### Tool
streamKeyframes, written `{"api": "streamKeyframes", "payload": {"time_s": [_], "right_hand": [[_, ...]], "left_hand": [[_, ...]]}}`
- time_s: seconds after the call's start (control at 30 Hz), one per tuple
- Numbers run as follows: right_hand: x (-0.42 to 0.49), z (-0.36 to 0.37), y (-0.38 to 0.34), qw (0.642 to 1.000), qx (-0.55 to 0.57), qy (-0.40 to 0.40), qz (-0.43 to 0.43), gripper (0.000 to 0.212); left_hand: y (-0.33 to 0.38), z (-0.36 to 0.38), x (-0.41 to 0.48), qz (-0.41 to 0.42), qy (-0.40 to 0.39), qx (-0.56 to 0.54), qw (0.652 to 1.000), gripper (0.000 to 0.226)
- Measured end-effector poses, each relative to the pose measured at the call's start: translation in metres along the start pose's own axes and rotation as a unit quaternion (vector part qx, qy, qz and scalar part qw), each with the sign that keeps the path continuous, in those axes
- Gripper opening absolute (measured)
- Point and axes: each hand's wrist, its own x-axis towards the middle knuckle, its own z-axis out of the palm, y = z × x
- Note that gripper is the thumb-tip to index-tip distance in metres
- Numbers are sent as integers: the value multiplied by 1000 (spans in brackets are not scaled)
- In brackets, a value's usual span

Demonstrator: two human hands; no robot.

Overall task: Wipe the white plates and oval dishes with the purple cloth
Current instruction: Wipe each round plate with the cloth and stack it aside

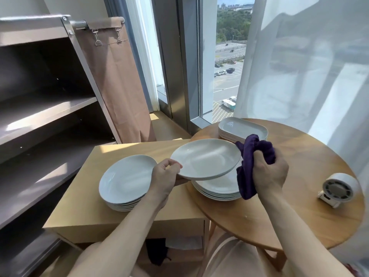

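My left hand grips the near-left rim of a round white plate and holds it in the air, slightly tilted, above a stack of round white plates on the round table. My right hand is shut on the bunched purple cloth, just right of the held plate's rim. A second stack of round plates sits on the rectangular side table at the left. A stack of white oval dishes stands at the far edge of the round table.
The round wooden table carries a small white fan-like device at its right. The light wooden side table adjoins it. A dark shelving unit stands at the left, with a brown fabric bag beside it. Windows and sheer curtains lie behind.
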Motion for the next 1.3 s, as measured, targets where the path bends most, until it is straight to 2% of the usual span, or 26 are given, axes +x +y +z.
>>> {"api": "streamKeyframes", "payload": {"time_s": [0.23,0.37,0.47,0.57,0.73,0.83,0.9,1.1,1.3], "right_hand": [[10,-10,-1,996,59,45,40,20],[16,-15,-1,992,85,66,72,14],[16,-15,-2,988,104,70,91,12],[15,-13,-1,989,102,60,90,19],[12,-12,-1,991,92,53,80,31],[12,-11,-2,990,99,44,87,29],[11,-11,-2,990,100,44,88,29],[10,-12,0,992,84,38,86,33],[7,-7,3,995,54,20,76,26]], "left_hand": [[5,30,-2,-3,-79,1,997,16],[12,36,-9,-16,-171,-15,985,18],[15,38,-13,-7,-217,1,976,29],[13,45,-12,32,-185,84,979,33],[15,43,-9,33,-165,90,982,30],[21,44,-9,-2,-163,50,985,44],[24,48,-11,-33,-155,5,987,46],[35,57,-6,-160,-122,-150,968,26],[43,47,9,-197,-73,-175,962,21]]}}
